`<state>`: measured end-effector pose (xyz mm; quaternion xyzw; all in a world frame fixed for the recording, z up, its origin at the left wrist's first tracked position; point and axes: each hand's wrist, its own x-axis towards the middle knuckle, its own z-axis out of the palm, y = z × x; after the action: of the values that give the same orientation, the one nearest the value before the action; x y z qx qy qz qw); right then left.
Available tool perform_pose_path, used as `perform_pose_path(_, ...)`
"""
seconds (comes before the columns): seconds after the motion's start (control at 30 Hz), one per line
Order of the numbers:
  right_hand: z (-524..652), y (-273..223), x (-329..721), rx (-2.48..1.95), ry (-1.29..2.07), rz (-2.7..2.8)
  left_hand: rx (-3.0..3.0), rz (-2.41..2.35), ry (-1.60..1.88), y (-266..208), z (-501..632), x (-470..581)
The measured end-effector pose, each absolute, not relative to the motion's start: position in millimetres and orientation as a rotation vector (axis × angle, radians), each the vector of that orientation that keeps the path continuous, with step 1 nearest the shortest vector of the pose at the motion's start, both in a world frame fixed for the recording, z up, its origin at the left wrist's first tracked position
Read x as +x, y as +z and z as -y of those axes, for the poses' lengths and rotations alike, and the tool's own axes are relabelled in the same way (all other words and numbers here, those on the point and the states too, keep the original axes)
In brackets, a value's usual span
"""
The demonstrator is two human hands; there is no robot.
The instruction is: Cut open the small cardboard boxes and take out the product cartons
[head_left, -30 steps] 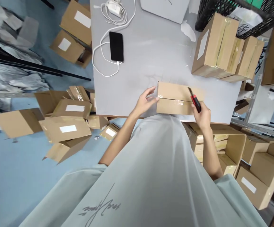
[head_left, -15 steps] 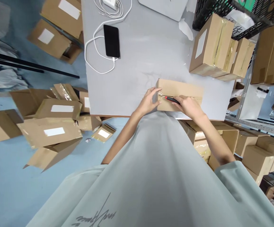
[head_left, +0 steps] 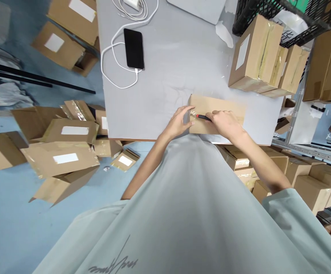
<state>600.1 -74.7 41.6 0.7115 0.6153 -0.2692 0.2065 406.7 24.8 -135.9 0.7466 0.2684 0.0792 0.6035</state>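
Observation:
A small cardboard box (head_left: 211,102) lies on the table close to my body, with clear tape at its left end. My left hand (head_left: 179,121) grips that end, its fingers at the far side and its thumb on the near side of the taped spot. Closed around a black-and-red box cutter (head_left: 203,117), my right hand (head_left: 225,122) rests over the box's middle. The cutter's red end points left at the tape. Its blade is too small to make out, and my fingers cover the back of the handle.
A phone (head_left: 134,49) with a white cable (head_left: 108,47) lies at the table's left. Taped cartons (head_left: 253,57) stand at the right by a black crate (head_left: 311,21). A laptop-like grey slab (head_left: 196,7) is at the back. Opened boxes (head_left: 59,160) are piled on the floor.
My right hand has shifted slightly up with the box cutter, whose handle now shows less beyond my fingers. The left hand keeps its place on the box.

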Motion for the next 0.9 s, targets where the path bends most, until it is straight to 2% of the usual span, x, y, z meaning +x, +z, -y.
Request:
perform_pose_path(0.53,83,-9,623,2.281,-0.87,-1.785,1.747,-0.771,0.068,-132,-23,402)
perform_pose_path(0.7,148,-26,698,2.589,-0.807,-1.709,1.757,-0.853,0.019,-135,-22,399)
perform_pose_path(0.9,261,-37,829,2.779,-0.68,-1.207,1.801,-0.934,-0.022,-132,-20,403)
